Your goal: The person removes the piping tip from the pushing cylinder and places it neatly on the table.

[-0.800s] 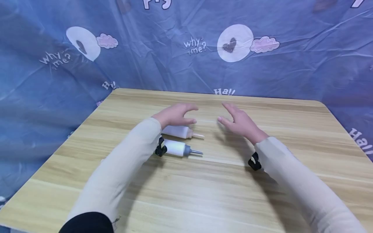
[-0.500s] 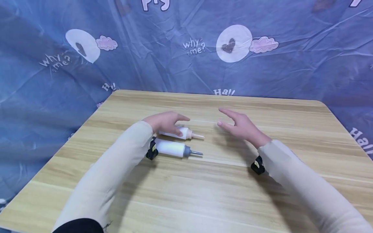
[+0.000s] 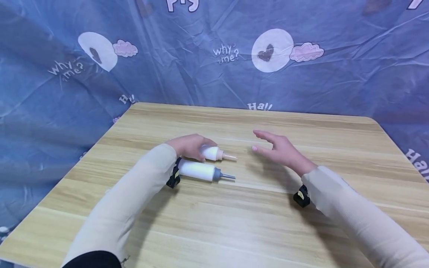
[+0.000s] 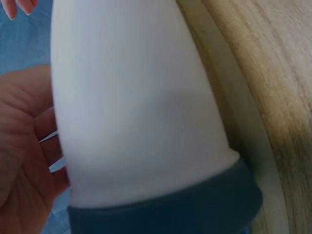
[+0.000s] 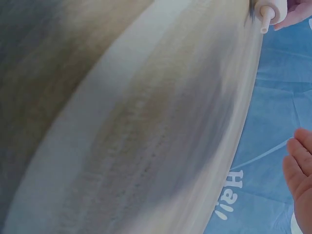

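Note:
Two white squeeze bottles lie side by side on the wooden table. The far squeeze bottle with a pale pink cap and nozzle (image 3: 210, 152) is under my left hand (image 3: 191, 146), whose thumb and fingers grip it from above; its rear part is hidden. Nearer to me lies the squeeze bottle with a grey-blue cap (image 3: 197, 170), close beneath my left wrist; it fills much of the left wrist view. My right hand (image 3: 281, 149) hovers over the table to the right of the nozzles, thumb and fingers apart, holding nothing.
The wooden table (image 3: 214, 219) stretches around both bottles, with its far edge against a blue printed cloth (image 3: 187, 67). A black wrist camera (image 3: 173, 176) sits low under the left wrist, beside the nearer bottle. Another wrist camera (image 3: 301, 196) hangs under the right wrist.
My left hand has come down and back to the left, onto the pink-capped squeeze bottle. The right hand has drifted slightly toward me. Both bottles lie where they were.

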Motion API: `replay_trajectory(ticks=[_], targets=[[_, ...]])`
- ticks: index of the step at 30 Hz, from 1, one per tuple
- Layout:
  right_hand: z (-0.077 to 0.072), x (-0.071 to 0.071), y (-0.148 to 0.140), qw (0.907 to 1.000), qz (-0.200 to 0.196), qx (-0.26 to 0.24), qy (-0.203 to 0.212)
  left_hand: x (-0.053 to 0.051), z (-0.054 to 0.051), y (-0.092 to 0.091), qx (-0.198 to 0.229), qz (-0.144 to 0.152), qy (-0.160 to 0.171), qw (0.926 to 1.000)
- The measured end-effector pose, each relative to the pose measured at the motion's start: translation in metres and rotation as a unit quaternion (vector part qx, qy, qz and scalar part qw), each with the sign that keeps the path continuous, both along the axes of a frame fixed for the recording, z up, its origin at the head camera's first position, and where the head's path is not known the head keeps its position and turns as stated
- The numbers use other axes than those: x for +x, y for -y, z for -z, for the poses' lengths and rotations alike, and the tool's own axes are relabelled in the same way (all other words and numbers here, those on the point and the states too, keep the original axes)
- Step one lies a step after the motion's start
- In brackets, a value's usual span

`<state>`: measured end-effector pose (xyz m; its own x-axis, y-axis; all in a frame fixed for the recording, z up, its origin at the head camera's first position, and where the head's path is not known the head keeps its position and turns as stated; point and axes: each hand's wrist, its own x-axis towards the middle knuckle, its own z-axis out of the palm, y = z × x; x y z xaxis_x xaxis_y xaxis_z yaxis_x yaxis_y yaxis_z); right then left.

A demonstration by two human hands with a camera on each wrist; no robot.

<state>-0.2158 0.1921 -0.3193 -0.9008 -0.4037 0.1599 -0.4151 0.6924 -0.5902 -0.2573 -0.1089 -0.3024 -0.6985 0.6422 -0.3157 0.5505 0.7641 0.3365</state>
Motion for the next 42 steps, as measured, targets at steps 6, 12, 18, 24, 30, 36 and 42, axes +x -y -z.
replay_trajectory(ticks=[6, 12, 18, 24, 30, 36, 42], targets=[[0.006, 0.0, 0.0, 0.9999, -0.001, -0.012, 0.011, 0.0, 0.003, 0.0, 0.0, 0.016, -0.013, 0.9998], [0.009, -0.001, 0.002, 0.9996, -0.01, -0.019, 0.019, -0.001, 0.005, 0.0, -0.007, 0.015, -0.02, 0.9996], [0.007, 0.001, 0.005, 0.9992, -0.01, -0.019, 0.033, -0.002, 0.005, 0.0, -0.015, 0.018, -0.024, 0.9994], [0.009, 0.002, 0.007, 0.9989, -0.007, -0.016, 0.043, -0.001, 0.0, -0.003, -0.011, 0.032, -0.028, 0.999], [0.014, 0.003, 0.009, 0.9983, -0.012, -0.014, 0.055, 0.001, -0.005, -0.007, -0.004, 0.043, -0.035, 0.9984], [0.012, 0.003, 0.014, 0.9976, -0.013, -0.04, 0.054, 0.001, -0.011, -0.01, 0.003, 0.062, -0.059, 0.9964], [0.01, 0.003, 0.019, 0.9949, -0.016, -0.074, 0.067, 0.002, -0.021, -0.019, 0.013, 0.079, -0.079, 0.9937]])
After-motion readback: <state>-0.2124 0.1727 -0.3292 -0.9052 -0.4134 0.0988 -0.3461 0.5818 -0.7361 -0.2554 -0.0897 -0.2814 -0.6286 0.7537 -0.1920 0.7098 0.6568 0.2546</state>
